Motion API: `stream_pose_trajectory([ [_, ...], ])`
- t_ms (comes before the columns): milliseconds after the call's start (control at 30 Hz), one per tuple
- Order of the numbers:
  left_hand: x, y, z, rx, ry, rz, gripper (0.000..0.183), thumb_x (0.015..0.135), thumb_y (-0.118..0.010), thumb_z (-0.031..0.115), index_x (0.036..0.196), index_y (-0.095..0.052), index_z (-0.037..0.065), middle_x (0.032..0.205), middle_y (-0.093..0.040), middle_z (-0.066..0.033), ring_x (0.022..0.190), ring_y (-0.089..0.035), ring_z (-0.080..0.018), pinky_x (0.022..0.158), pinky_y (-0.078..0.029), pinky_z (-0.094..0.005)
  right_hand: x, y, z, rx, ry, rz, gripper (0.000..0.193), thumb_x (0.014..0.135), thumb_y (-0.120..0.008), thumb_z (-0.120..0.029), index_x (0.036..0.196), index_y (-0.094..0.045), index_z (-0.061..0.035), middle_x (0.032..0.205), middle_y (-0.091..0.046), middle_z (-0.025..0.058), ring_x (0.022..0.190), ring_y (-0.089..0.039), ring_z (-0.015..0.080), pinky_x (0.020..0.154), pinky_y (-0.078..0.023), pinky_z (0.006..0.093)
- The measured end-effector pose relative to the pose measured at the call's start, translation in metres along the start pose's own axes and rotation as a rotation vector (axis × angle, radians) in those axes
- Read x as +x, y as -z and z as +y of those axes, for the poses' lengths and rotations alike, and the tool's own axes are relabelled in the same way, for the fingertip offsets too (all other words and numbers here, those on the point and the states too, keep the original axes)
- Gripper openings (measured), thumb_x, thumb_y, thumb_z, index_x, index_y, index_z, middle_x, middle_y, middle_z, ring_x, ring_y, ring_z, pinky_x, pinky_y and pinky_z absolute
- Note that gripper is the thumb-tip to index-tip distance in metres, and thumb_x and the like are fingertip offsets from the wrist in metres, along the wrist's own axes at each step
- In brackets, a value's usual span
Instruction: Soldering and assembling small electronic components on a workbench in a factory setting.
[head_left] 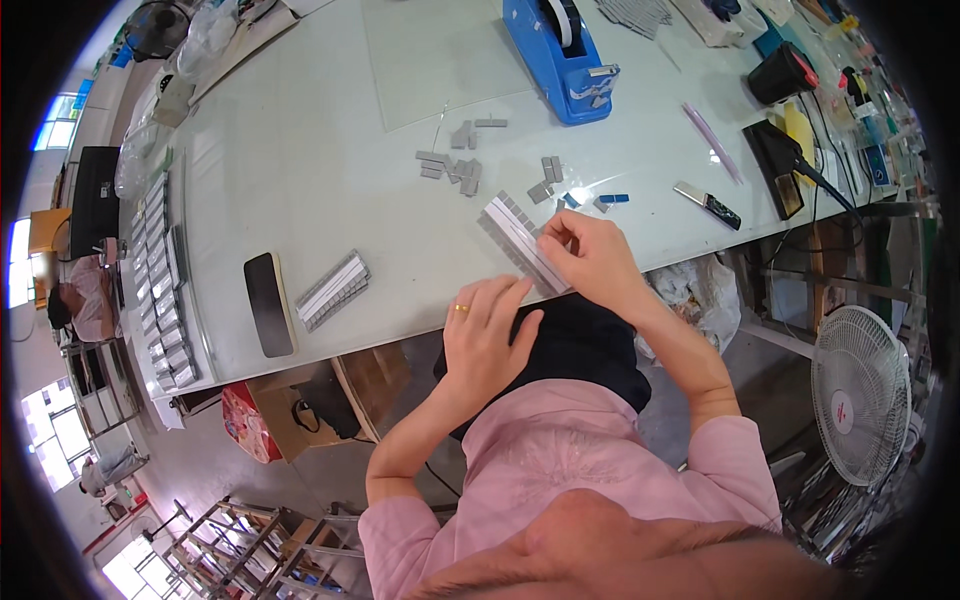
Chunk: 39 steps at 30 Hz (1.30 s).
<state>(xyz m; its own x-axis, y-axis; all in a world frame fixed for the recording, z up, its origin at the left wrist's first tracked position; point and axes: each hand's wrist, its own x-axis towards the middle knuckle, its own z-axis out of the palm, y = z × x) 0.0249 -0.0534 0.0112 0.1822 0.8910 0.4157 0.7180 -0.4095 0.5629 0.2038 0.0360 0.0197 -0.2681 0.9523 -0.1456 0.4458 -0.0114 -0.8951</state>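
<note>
A silver-grey strip of small rectangular pieces (512, 222) lies slanted on the table in front of me. My right hand (597, 262) is over its right edge, thumb and forefinger pinched together; whatever is between them is hidden. Beside the strip's near end, my left hand (485, 335) has its fingers stretched out and thumb apart, fingertips close to the strip; I cannot tell if they touch it. Just beyond are loose small grey pieces (467, 172) in a cluster, a few more grey pieces (541, 192), and a small blue piece (614, 198).
To the left lie a stack of similar strips (335, 290), a phone (268, 305) and rows of silver bundles (155, 290). A blue tape dispenser (565, 65) stands at the back. Rightward are a utility knife (708, 205), a pink stick (712, 142) and a black device with cable (775, 170).
</note>
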Motion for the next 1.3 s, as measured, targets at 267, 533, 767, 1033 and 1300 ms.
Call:
stream_pose_trajectory([
  [267, -0.007, -0.012, -0.001, 0.334, 0.053, -0.071, 0.075, 0.083, -0.074, 0.038, 0.139, -0.050, -0.007, 0.137, -0.055, -0.0179, 0.130, -0.049, -0.0331, 0.105, -0.037, -0.0484, -0.013, -0.023, -0.006, 0.371, -0.243, -0.151, 0.027, 0.097, -0.060, -0.016, 0.110, -0.064, 0.0077, 0.075, -0.069, 0.0101, 0.058, -0.064, 0.0125, 0.054, -0.052, 0.0256],
  [533, -0.017, -0.007, -0.017, 0.467, 0.048, -0.195, 0.075, 0.085, -0.068, 0.052, 0.137, -0.056, 0.000, 0.144, -0.052, -0.0113, 0.138, -0.043, -0.0301, 0.114, -0.022, -0.0592, -0.019, 0.050, 0.022, -0.464, 0.174, 0.368, 0.017, 0.087, -0.066, -0.015, 0.100, -0.070, -0.0039, 0.087, -0.071, 0.0122, 0.081, -0.067, 0.0333, 0.072, -0.052, 0.0407],
  [767, -0.010, 0.021, -0.062, 0.240, -0.178, -0.312, 0.067, 0.078, -0.080, 0.030, 0.136, -0.057, 0.006, 0.142, -0.056, -0.0088, 0.136, -0.049, -0.0268, 0.115, -0.027, -0.0581, -0.019, 0.169, 0.105, -0.602, 0.086, 0.364, 0.025, 0.080, -0.075, -0.015, 0.101, -0.068, -0.0033, 0.093, -0.066, 0.0142, 0.083, -0.062, 0.0314, 0.075, -0.050, 0.0410],
  [1033, -0.003, 0.013, -0.052, 0.224, -0.176, -0.238, 0.063, 0.080, -0.077, 0.033, 0.134, -0.059, 0.006, 0.139, -0.054, -0.0105, 0.131, -0.049, -0.0302, 0.112, -0.033, -0.0541, -0.010, 0.165, 0.084, -0.344, -0.152, 0.295, 0.010, 0.086, -0.067, -0.003, 0.093, -0.063, 0.0030, 0.082, -0.065, 0.0058, 0.075, -0.059, 0.0132, 0.070, -0.047, 0.0272],
  [1300, -0.011, -0.011, -0.034, 0.265, -0.008, -0.210, 0.065, 0.082, -0.074, 0.041, 0.134, -0.059, 0.005, 0.136, -0.055, -0.0106, 0.128, -0.050, -0.0305, 0.112, -0.031, -0.0544, 0.025, 0.069, 0.014, -0.537, 0.537, -0.085, 0.011, 0.089, -0.065, -0.009, 0.097, -0.070, -0.0127, 0.090, -0.064, 0.0013, 0.090, -0.062, 0.0211, 0.091, -0.040, 0.0400],
])
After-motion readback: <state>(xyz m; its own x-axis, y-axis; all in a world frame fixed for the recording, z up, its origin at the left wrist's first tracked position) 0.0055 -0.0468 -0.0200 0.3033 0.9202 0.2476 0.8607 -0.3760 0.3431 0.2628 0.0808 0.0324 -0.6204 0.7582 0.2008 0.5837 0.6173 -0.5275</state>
